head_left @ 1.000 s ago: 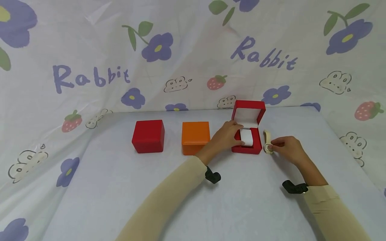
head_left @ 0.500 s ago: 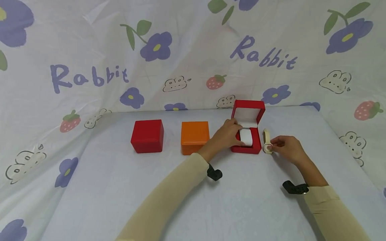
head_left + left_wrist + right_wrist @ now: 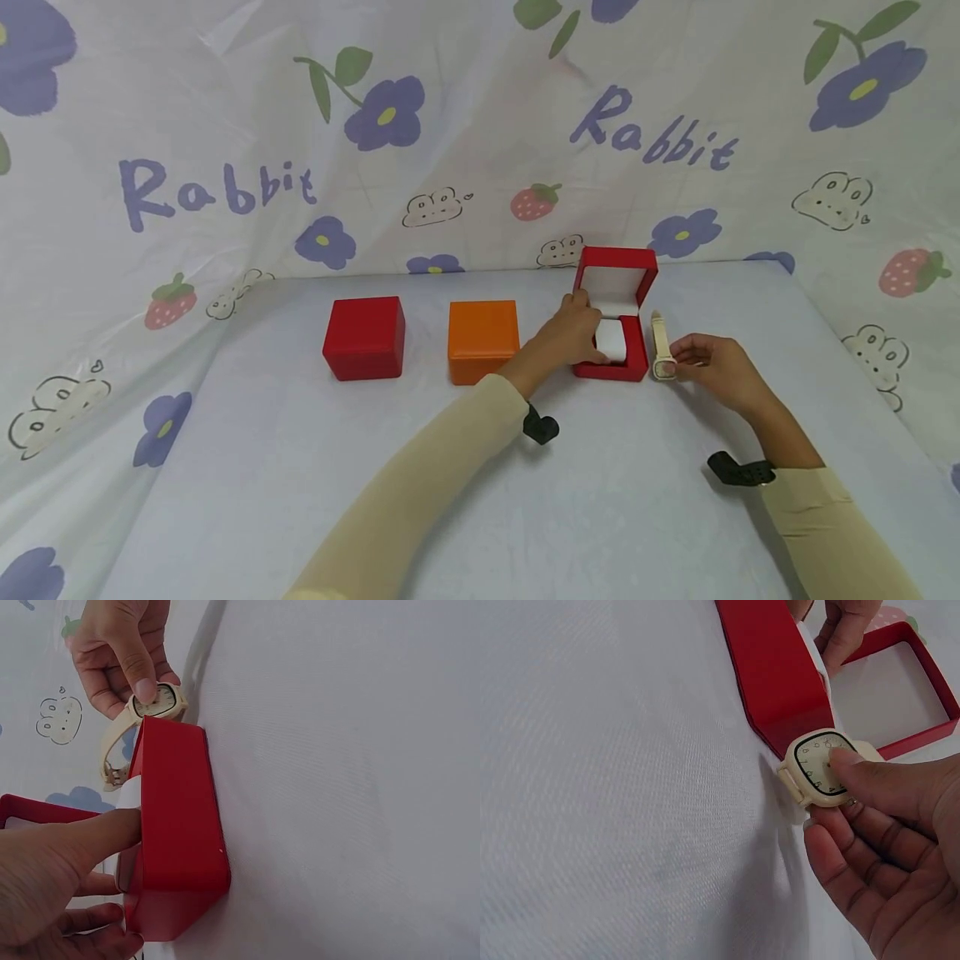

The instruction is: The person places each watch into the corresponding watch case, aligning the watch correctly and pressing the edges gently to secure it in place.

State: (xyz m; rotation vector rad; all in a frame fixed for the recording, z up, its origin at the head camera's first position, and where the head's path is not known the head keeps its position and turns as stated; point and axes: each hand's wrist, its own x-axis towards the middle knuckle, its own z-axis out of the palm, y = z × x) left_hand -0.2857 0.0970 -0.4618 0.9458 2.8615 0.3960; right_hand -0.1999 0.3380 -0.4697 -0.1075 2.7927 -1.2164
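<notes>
A cream watch (image 3: 821,761) with a square dial is pinched by my right hand (image 3: 720,371), thumb on the dial and fingers underneath. Its strap (image 3: 112,750) stretches away toward the back of the table. Just left of the watch stands a red watch box (image 3: 636,354) with its lid (image 3: 618,258) raised and tilted back. My left hand (image 3: 566,333) reaches into this box and grips the white cushion (image 3: 612,340) there, thumb at the front side and fingers at the rear. Part of the cushion is hidden behind that hand.
An orange box (image 3: 483,333) with its lid down stands left of the red watch box, partly behind the left forearm. Farther left is a closed red box (image 3: 365,337). A printed cloth (image 3: 465,142) hangs behind the white table (image 3: 300,483).
The watch strap now reaches farther back and lies straighter beside the box. My left hand has stayed at the cushion, its wrist shifting slightly right. The view has drifted a little.
</notes>
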